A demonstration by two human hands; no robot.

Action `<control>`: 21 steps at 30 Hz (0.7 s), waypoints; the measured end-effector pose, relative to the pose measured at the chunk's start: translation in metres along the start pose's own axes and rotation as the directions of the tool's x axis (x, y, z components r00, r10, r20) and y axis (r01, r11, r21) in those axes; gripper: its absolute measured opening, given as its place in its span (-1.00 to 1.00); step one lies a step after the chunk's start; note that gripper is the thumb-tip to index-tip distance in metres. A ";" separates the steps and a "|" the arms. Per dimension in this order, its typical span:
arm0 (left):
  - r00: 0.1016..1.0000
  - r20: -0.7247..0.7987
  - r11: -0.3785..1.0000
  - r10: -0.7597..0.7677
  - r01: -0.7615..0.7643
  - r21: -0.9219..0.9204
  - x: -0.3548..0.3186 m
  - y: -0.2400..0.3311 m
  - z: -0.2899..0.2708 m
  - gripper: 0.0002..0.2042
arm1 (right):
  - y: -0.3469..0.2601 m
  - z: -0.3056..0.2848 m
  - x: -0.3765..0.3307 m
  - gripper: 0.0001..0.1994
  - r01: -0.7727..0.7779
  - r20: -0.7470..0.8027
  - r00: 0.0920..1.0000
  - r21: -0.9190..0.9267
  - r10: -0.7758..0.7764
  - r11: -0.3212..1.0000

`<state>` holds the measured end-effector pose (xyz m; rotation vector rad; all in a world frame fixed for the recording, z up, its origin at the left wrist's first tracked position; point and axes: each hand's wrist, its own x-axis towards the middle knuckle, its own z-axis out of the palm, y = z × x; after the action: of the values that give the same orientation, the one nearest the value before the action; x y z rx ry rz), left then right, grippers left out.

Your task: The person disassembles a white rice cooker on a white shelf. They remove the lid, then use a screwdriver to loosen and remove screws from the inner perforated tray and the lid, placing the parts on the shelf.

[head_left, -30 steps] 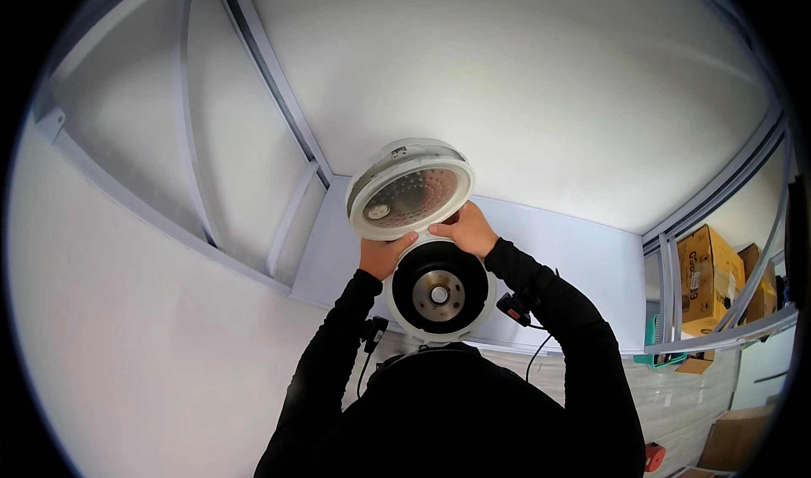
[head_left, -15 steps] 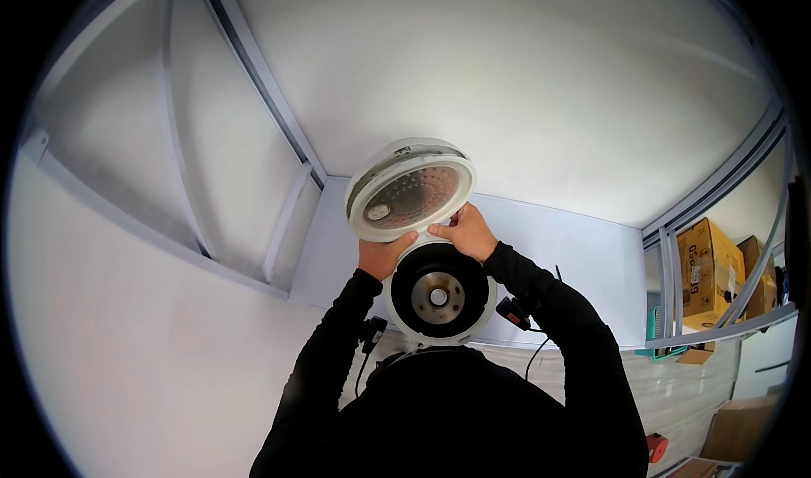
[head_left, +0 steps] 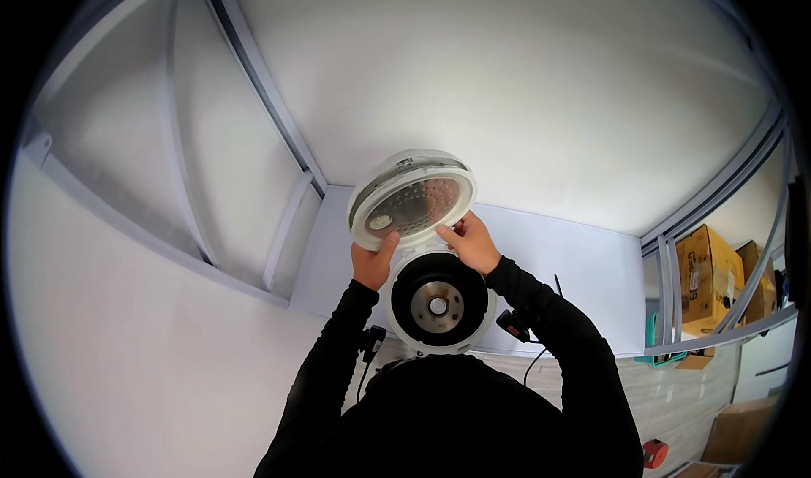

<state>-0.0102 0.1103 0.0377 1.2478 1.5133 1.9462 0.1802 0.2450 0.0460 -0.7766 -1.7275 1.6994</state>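
A white rice cooker (head_left: 395, 319) stands in front of me at the table's near edge, its lid (head_left: 452, 159) raised. No inner pot sits inside; a round metal heating plate (head_left: 449, 293) shows at the bottom of the dark cavity. The lid's inner face carries a dimpled metal cover (head_left: 420, 205). My left hand (head_left: 372, 263) grips the lid's lower left edge, thumb on the inner rim and fingers hidden behind. On the lower right edge my right hand (head_left: 475, 246) is closed the same way, near the hinge.
A pale table top (head_left: 566, 267) runs to the right, with a thin dark stick-like thing (head_left: 557, 285) near my right forearm. Black devices with cables hang by both wrists. Metal frame posts (head_left: 667, 292) stand at the right, with cardboard boxes (head_left: 708, 275) beyond. A red object (head_left: 655, 453) lies lower right.
My left thumb has shifted left and turned upward on the lid's rim. The right thumb has moved slightly right along the edge. The lid stays raised, and the whole view has shifted slightly.
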 end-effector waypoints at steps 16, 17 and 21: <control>0.997 -0.042 0.997 -0.063 0.064 0.033 -0.004 -0.007 -0.001 -0.77 | 0.003 0.003 0.000 -0.61 0.056 -0.016 0.998 -0.124 -0.059 0.991; 0.997 -0.042 0.998 -0.063 0.064 0.018 -0.004 -0.007 -0.001 -0.77 | 0.005 0.002 0.000 -0.60 0.060 -0.018 0.998 -0.131 -0.063 0.990; 0.997 -0.033 0.996 -0.069 0.067 -0.051 -0.004 -0.003 0.000 -0.75 | 0.002 0.002 0.000 -0.57 0.085 -0.016 0.996 -0.092 -0.087 0.992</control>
<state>-0.0084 0.1086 0.0328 1.1327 1.4949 1.9592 0.1793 0.2437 0.0444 -0.7456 -1.8092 1.5602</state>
